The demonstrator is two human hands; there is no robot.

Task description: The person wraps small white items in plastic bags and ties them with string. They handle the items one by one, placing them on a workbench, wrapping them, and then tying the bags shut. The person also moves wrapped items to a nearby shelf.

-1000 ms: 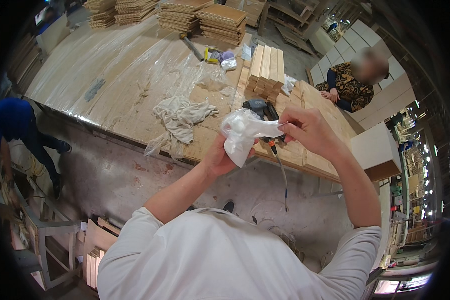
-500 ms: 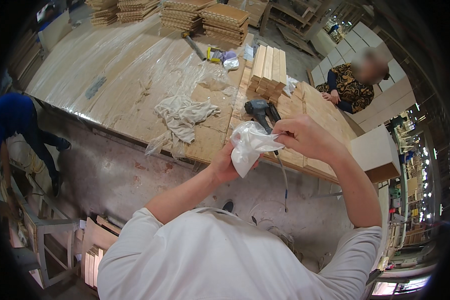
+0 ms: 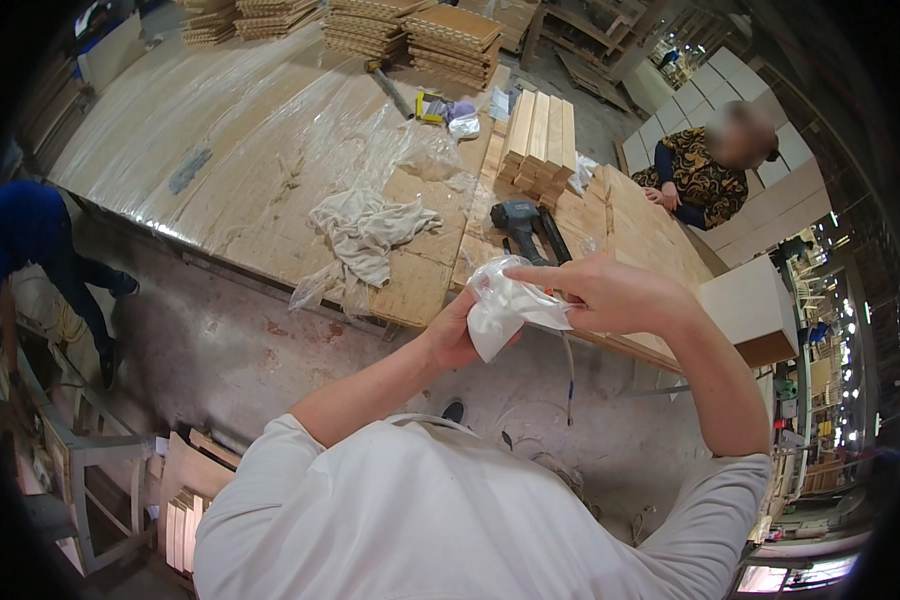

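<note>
A crumpled white plastic bag [image 3: 493, 318], clear around its top, is held over the near edge of the workbench. My left hand [image 3: 450, 332] is closed around its left side. From the right, my right hand [image 3: 625, 294] grips the bag's right edge, its index finger stretched across the top opening. Whatever the bag contains cannot be made out. Just beyond my hands lies a dark nail gun [image 3: 517, 219] on the bench, with an air hose [image 3: 570, 378] hanging over the edge. A rumpled whitish cloth [image 3: 365, 232] rests on the bench to the left.
Light wooden strips [image 3: 537, 142] are stacked behind the nail gun. Clear film covers much of the workbench [image 3: 240, 160], where a hammer [image 3: 390, 92] and stacked panels [image 3: 455, 42] lie. A person [image 3: 708, 170] leans at the right; another [image 3: 45, 250] bends at the left.
My right hand has moved slightly down and its index finger now reaches over the bag's top instead of pinching its right corner. The left hand has barely moved.
</note>
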